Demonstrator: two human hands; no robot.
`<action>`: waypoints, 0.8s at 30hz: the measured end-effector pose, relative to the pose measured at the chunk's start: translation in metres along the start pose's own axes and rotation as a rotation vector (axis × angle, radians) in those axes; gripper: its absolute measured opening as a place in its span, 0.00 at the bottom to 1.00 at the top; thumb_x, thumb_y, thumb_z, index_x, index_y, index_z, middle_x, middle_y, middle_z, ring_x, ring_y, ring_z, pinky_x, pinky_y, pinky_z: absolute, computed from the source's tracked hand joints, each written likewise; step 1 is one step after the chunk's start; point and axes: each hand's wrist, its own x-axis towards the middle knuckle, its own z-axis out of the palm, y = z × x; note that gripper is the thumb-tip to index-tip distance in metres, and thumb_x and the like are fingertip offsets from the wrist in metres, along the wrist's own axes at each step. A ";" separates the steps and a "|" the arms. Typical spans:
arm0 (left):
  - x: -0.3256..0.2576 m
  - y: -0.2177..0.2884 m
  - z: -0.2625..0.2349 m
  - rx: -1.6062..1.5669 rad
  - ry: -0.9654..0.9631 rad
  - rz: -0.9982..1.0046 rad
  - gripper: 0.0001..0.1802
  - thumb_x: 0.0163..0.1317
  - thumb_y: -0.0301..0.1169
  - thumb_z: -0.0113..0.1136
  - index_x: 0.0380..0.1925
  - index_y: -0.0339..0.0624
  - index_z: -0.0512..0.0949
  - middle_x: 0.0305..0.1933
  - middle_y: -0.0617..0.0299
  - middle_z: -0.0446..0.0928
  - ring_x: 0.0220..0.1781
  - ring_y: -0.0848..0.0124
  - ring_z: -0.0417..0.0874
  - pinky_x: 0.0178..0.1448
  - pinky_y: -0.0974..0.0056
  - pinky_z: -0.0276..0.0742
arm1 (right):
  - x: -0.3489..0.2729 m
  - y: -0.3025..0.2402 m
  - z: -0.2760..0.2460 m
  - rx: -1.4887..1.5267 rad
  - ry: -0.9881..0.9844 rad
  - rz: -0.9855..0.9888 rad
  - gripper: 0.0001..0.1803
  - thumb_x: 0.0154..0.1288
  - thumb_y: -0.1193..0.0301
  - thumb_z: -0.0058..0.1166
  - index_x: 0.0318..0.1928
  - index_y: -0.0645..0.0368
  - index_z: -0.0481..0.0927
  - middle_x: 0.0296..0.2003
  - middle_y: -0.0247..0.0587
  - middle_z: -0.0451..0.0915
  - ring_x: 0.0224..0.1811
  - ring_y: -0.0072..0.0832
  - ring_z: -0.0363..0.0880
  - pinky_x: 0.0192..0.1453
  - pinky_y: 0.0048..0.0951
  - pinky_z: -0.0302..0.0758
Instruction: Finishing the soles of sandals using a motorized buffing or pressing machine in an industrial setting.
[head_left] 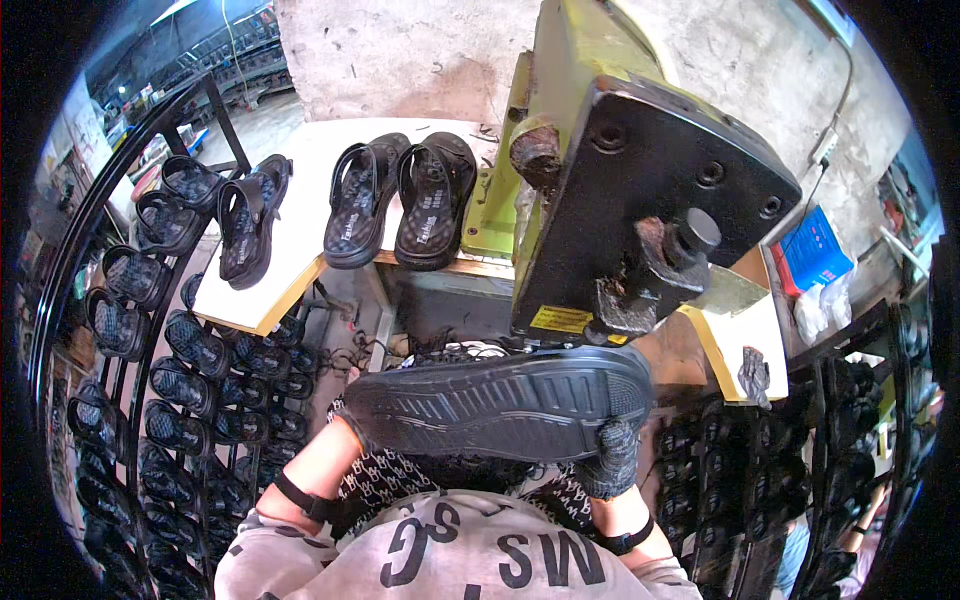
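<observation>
Holds black footwear sole-out between left hand and gloved right hand, near a large green-and-black machine.

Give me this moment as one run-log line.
left hand: at left end of black shoe, mostly hidden; right hand: gloved, gripping right end; shoe: sole showing; table: three sandals

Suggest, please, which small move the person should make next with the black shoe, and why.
I would perhaps turn the black shoe slightly below the machine head: its upper edge appears close to the head, its ridged sole faces the camera, and the right hand grips its right end, so a small turn seems manageable. I cannot tell if they touch.
</observation>
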 end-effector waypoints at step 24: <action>0.048 0.156 0.189 0.436 -0.386 -0.025 0.30 0.57 0.31 0.68 0.60 0.35 0.72 0.57 0.57 0.78 0.59 0.70 0.75 0.66 0.62 0.69 | 0.047 -0.051 0.057 -0.617 -0.505 0.197 0.29 0.60 0.62 0.65 0.59 0.61 0.73 0.51 0.43 0.81 0.54 0.29 0.77 0.60 0.32 0.73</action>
